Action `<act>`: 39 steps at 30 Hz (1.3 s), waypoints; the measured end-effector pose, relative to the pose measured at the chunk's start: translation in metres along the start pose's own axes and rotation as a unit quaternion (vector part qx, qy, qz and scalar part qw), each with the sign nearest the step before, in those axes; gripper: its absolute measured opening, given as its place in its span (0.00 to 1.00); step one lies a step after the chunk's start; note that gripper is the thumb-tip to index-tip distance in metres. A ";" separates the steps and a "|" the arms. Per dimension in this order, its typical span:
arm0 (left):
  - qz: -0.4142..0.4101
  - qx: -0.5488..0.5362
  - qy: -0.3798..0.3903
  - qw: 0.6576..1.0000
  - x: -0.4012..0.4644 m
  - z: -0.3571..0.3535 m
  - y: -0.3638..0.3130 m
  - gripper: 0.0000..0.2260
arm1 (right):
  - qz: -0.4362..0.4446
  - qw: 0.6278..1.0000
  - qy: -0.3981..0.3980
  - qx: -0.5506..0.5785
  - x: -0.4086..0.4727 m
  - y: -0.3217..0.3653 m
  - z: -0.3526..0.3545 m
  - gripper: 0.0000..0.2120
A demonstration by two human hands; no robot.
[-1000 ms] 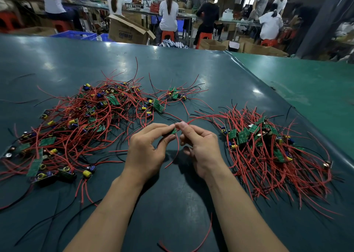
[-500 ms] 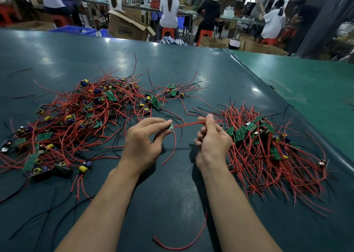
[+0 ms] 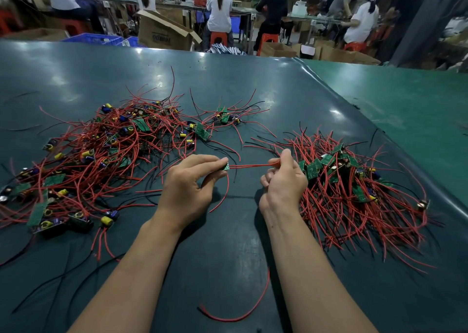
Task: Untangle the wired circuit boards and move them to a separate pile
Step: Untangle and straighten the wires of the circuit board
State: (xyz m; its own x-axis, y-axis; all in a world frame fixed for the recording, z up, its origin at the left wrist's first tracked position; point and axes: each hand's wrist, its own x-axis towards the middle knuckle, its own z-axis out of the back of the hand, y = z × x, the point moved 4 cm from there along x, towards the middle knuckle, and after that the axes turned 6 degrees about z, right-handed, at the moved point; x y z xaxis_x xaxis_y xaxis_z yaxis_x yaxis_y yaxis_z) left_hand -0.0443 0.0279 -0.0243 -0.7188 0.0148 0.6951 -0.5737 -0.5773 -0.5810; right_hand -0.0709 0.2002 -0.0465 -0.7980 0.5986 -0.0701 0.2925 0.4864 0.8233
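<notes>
My left hand (image 3: 188,183) pinches a small green circuit board (image 3: 226,167) between thumb and fingers at the middle of the table. Its red wires (image 3: 253,166) run taut to the right into my right hand (image 3: 282,180), which grips them in a fist. More red and black wires hang down from the board. A big tangled pile of wired boards (image 3: 101,155) lies to the left. A second pile (image 3: 354,188), with wires combed toward me, lies right beside my right hand.
The dark green table mat (image 3: 228,231) ends in a raised edge (image 3: 379,125) at the right. A small cluster of boards (image 3: 224,117) lies at the back middle. One loose red wire (image 3: 235,315) lies near me. Beyond the table, people sit at benches among cardboard boxes (image 3: 164,32).
My hands have drawn apart: the right hand slid right along the red wires toward the right pile, pulling them straight, while the left kept hold of the board.
</notes>
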 end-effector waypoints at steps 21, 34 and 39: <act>0.064 0.090 -0.058 0.992 -0.007 0.008 0.000 0.10 | 0.161 0.966 0.168 -0.115 -0.025 0.018 -0.013 0.19; 0.066 -0.183 -0.056 0.979 -0.008 0.005 -0.011 0.10 | -0.122 0.927 0.351 -0.059 -0.042 -0.007 -0.033 0.07; 0.155 -0.169 -0.039 0.973 -0.008 0.002 -0.005 0.09 | -0.086 0.946 0.305 -0.067 -0.035 -0.006 -0.030 0.07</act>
State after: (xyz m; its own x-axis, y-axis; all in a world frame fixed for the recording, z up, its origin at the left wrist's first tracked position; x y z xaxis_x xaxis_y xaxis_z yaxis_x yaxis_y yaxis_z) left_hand -0.0353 0.0295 -0.0259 -0.8534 -0.1859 0.4870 -0.4407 -0.2419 -0.8645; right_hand -0.0609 0.1567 -0.0322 -0.9953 0.0195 0.0951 0.0941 0.4345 0.8958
